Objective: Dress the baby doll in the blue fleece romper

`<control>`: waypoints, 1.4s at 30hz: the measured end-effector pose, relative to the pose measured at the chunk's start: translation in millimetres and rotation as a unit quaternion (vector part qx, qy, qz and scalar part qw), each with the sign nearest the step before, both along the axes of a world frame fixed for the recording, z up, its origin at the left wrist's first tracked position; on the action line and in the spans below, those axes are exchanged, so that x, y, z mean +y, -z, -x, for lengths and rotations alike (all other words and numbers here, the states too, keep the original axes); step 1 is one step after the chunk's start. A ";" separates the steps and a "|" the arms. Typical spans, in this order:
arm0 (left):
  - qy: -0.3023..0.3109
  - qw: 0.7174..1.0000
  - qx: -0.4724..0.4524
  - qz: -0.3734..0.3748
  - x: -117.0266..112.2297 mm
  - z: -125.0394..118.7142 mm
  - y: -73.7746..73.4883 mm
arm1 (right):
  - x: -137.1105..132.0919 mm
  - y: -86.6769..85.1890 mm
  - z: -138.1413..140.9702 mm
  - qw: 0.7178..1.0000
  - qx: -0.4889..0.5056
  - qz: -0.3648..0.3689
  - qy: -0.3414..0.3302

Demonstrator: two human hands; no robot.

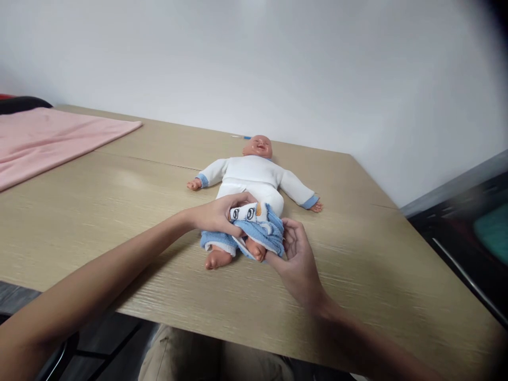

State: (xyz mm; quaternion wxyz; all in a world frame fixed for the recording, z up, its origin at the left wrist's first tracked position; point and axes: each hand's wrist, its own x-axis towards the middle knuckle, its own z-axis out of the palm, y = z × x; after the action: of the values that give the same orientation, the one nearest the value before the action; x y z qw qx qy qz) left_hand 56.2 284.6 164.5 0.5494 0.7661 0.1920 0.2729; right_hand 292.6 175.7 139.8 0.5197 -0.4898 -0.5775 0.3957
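Observation:
A baby doll (254, 172) lies on its back on the wooden table, its head towards the wall and its feet towards me. It wears a white top with blue cuffs. Blue-and-white baby trousers (262, 230), with embroidered eyes on them, are bunched around its lower legs, and both bare feet stick out. My left hand (220, 214) is closed on the upper part of the trousers, thumb in front, some fingers hidden behind the cloth. On the other side, my right hand (296, 259) pinches the trouser edge beside the doll's foot (256, 248).
A pink cloth (51, 137) is spread over the table's left side. Beyond the doll's head lies a small blue-and-white item (242, 137), perhaps a pen. A white wall (254, 69) rises behind the table (159, 180). Dark chair-like shapes (460, 238) stand at the right.

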 end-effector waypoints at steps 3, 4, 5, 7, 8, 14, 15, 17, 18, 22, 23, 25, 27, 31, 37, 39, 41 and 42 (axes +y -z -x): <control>-0.002 1.000 0.005 -0.007 -0.2 0.8 -0.6 | 3.6 -2.0 -5.1 0.999 -0.030 -0.016 -0.005; -0.003 1.000 0.009 -0.005 -0.6 1.1 -0.8 | 5.5 -1.3 -7.5 0.999 -0.036 -0.022 -0.003; -0.003 1.000 0.015 0.000 -1.1 1.4 -1.0 | 7.6 0.0 -10.2 0.999 -0.044 -0.029 0.000; 0.004 0.999 0.036 0.012 -2.4 1.9 -1.1 | 11.9 4.0 -15.9 0.997 -0.070 -0.044 0.009; 0.007 0.999 0.048 0.019 -3.0 2.1 -0.9 | 13.8 5.9 -18.5 0.995 -0.087 -0.053 0.013; 0.013 0.997 0.072 0.025 -2.4 3.4 1.0 | 21.6 2.1 -27.2 0.982 -0.156 -0.106 -0.020; 0.017 0.997 0.072 0.022 -1.7 3.7 1.2 | 23.5 0.5 -28.0 0.983 -0.152 -0.098 -0.038; 0.024 0.996 0.079 0.021 -0.1 4.4 1.3 | 28.9 -0.5 -29.8 0.989 -0.114 -0.051 -0.081; 0.027 0.996 0.085 0.023 0.5 4.9 1.1 | 32.0 0.2 -30.9 0.991 -0.084 -0.016 -0.106; 0.036 0.993 0.103 0.032 0.6 6.6 -1.6 | 42.8 6.2 -36.9 0.978 0.011 0.094 -0.188; 0.037 0.993 0.107 0.027 0.0 7.1 -2.6 | 44.1 7.2 -38.7 0.975 0.017 0.099 -0.199; 0.032 0.993 0.115 -0.001 -1.7 7.8 -4.4 | 44.8 7.4 -42.3 0.973 0.013 0.085 -0.216; 0.023 0.991 0.118 -0.051 -3.6 8.2 -5.8 | 43.8 5.6 -45.2 0.970 -0.001 0.064 -0.234; 0.012 0.979 0.100 -0.177 -6.6 9.8 -7.6 | 41.1 0.4 -48.1 0.959 -0.013 0.068 -0.276; -0.066 0.943 0.081 -0.316 -3.2 26.9 -4.2 | 42.4 -0.6 -50.3 0.955 0.001 0.090 -0.282; -0.094 0.938 0.090 -0.321 -0.5 34.7 -0.9 | 43.0 1.0 -50.5 0.962 0.015 0.096 -0.256; -0.102 0.938 0.100 -0.317 1.5 39.8 2.0 | 43.6 3.6 -50.2 0.970 0.034 0.098 -0.219; -0.098 0.941 0.096 -0.310 2.0 40.9 3.2 | 44.1 5.3 -49.8 0.973 0.045 0.099 -0.201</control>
State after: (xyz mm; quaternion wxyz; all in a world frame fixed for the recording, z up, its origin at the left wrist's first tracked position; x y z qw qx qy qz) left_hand 15.3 286.7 161.3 0.2341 0.8982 0.2240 0.2970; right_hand 342.5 219.8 134.5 0.4038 -0.3946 -0.5978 0.5692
